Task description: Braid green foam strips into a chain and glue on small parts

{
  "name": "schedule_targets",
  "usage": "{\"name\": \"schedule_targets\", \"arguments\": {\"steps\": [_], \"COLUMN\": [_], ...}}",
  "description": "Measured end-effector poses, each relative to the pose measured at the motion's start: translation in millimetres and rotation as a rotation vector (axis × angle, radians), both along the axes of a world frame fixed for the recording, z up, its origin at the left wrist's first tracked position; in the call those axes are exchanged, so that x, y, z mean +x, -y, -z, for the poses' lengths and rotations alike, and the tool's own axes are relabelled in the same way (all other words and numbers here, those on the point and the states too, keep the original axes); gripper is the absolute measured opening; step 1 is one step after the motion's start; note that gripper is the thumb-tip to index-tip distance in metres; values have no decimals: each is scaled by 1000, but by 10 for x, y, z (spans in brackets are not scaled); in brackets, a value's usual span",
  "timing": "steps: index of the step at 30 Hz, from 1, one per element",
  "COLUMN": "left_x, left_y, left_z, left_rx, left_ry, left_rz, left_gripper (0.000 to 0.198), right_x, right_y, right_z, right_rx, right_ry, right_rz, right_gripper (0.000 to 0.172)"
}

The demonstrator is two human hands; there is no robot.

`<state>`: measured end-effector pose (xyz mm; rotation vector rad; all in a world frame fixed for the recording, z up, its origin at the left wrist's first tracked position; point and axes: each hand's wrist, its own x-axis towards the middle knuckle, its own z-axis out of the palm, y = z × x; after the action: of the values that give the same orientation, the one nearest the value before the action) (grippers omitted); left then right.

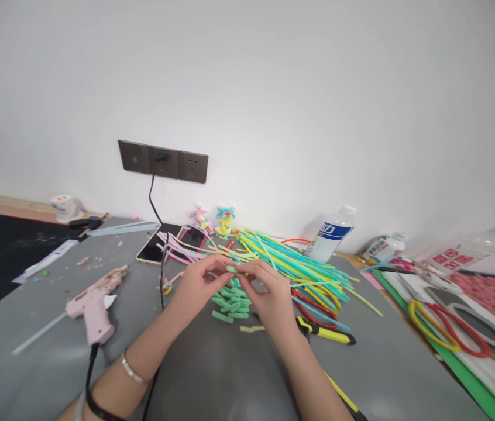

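Between the fingertips of both hands is a short green pipe cleaner piece (231, 269). My left hand (201, 283) pinches it from the left, and my right hand (269, 289) pinches it from the right. Just below the fingers lies a pile of short green pipe cleaner pieces (232, 304) on the grey mat. A small yellow-green piece (251, 329) rests near my right wrist. Behind my hands spreads a bundle of long yellow, green and teal pipe cleaners (300, 263), with pink-lilac ones (181, 248) to the left.
A pink glue gun (93, 304) with a black cord lies left. Yellow-black pliers (326, 332) are right of my right hand. A bottle (330, 234) stands behind, near two small figures (225, 221). Scissors (444, 327) lie far right; a phone (157, 242) lies behind.
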<state>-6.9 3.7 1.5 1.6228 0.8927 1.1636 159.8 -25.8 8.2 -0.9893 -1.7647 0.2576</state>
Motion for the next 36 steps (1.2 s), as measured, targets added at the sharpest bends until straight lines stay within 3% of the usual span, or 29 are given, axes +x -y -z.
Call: {"name": "schedule_targets", "arguments": {"steps": [4, 10, 14, 20, 36], "left_x": [-55, -99, -111, -115, -194], "left_y": [-47, -92, -97, -107, -109], "left_z": [21, 23, 3, 23, -23], "left_rx": [288, 506, 523, 531, 437], "left_ry": [-179, -212, -239, -239, -304], "left_rz": [-51, -52, -38, -28, 135], "left_gripper": [12, 7, 8, 6, 9], "right_x": [19, 24, 26, 41, 53], "right_y": [-18, -23, -22, -26, -19], "right_z": [17, 43, 38, 9, -17], "right_rx": [-42, -132, -165, -92, -82], "right_ry": [-33, -100, -125, 41, 102], "right_rz": [-25, -69, -79, -94, -174], "right_gripper": [13, 13, 34, 12, 14]}}
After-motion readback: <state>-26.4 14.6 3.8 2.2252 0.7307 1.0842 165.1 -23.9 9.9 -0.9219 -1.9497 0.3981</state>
